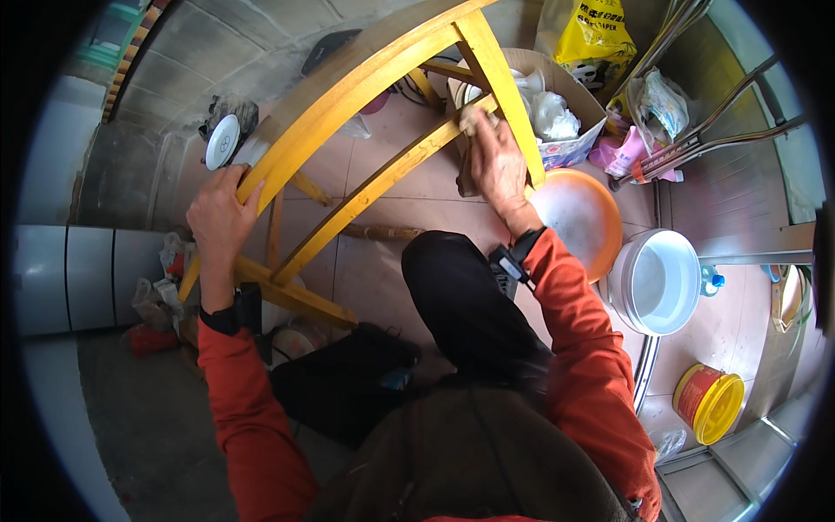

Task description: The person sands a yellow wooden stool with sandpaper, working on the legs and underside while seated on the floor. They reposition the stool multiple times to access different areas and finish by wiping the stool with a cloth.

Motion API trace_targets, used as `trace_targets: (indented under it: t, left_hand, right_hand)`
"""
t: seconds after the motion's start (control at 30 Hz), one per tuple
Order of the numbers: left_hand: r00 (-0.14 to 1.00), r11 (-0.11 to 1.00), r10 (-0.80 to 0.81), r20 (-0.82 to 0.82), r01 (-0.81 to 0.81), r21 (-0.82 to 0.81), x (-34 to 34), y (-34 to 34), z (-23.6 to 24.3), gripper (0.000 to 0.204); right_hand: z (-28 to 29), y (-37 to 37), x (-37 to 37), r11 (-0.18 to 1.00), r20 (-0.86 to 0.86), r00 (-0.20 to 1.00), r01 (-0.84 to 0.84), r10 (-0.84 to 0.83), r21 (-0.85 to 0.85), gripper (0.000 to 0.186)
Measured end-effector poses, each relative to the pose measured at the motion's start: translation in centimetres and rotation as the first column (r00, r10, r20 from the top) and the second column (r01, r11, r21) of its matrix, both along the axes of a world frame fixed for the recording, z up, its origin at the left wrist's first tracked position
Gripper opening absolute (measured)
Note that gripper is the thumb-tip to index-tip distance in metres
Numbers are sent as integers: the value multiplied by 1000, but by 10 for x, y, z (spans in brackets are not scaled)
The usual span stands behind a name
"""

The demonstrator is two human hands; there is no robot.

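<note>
A yellow wooden piece of furniture with legs and crossbars, like a bench or stool (374, 184), is tipped on its side in front of me. My left hand (217, 213) is wrapped round its long edge at the left. At the right end of a long crossbar, beside a leg, my right hand (497, 165) presses a crumpled brownish rag (467, 178) to the wood. Part of the rag shows above the fingers and part hangs below them. Close to the right wrist sits an orange basin (600, 209) with cloudy, whitish contents.
Right of the basin stands a white bucket (658, 283), with a yellow-lidded tub (718, 409) farther down. Behind the frame are a cardboard box (574, 96) of plastic bags and a yellow bag (596, 39). Folded metal tubes (696, 139) lean at the right. A white plate-like disc (223, 142) is at left.
</note>
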State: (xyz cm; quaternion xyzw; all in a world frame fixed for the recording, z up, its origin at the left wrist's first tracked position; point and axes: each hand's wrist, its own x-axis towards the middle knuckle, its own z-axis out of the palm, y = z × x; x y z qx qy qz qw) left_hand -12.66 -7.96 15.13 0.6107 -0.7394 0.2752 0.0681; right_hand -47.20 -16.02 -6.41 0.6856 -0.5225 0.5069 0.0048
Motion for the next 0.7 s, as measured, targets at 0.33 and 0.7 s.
trace_targets:
  t: [0.33, 0.7]
  left_hand:
    - [999, 998, 42, -18, -41, 55, 0, 1, 1, 30]
    - [1000, 1000, 7, -9, -7, 10, 8, 1, -5, 29]
  right_hand:
    - [43, 9, 6, 999, -131, 990, -44, 43, -7, 31]
    - [52, -19, 26, 978, -388, 921, 44, 40, 205, 21]
